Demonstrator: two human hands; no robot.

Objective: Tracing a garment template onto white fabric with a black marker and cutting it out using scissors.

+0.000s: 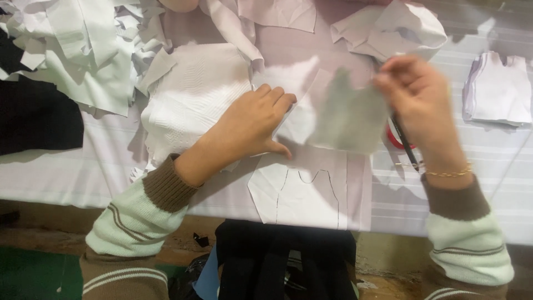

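Observation:
My left hand [250, 125] lies flat, fingers together, pressing on white fabric [302, 194] spread over the table. A garment outline is drawn in dark line on that fabric near the front edge. My right hand [416, 97] is raised above the table, pinching the top of a grey-white paper pattern piece [347, 114] that hangs blurred over the fabric. A dark pen [404, 145] is also held in that hand, pointing down. A gold bracelet sits on the right wrist.
A heap of white fabric scraps [83, 50] fills the far left, with black cloth [33, 114] beside it. A stack of cut white pieces [499, 91] lies at the right. Red-handled scissors [392, 139] peek out under my right hand. Dark fabric hangs below the table edge.

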